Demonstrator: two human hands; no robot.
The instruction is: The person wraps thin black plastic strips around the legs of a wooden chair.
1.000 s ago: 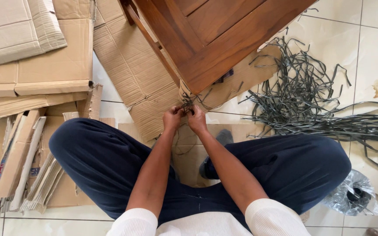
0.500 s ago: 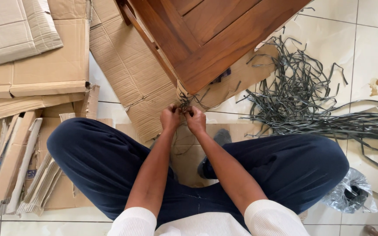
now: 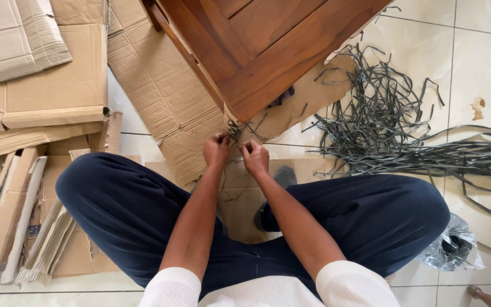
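Grey strand, thin and flat, knotted or being worked at the near corner of a wooden furniture piece; the corner points toward the seated person and rests on flattened cardboard. Left hand: fingers curled close together, pinching the strand just beneath the corner. Right hand: likewise curled tight, fingertips nipped on the same strand, just beside the left, the two hands almost touching. Loose ends of the strand trail down between the wrists onto the cardboard sheet below. Wooden piece: reddish-brown, panelled, with a framed edge, tilted diagonally across the top of the view. Floor: pale glossy tiles with dark grout lines, one small brownish stain toward the right edge. Right of the hands: a large tangled heap of grey strips, spread wide over the tiles, long ends running off to the right. Left: stacked flattened cartons, some folded, and a bundle of cardboard offcuts standing on edge beside the person's left knee. Lower right: a crumpled clear plastic bag with something dark inside, near the right knee. Person: cross-legged on the floor, dark blue trousers, white ribbed sleeves pushed up the forearms.
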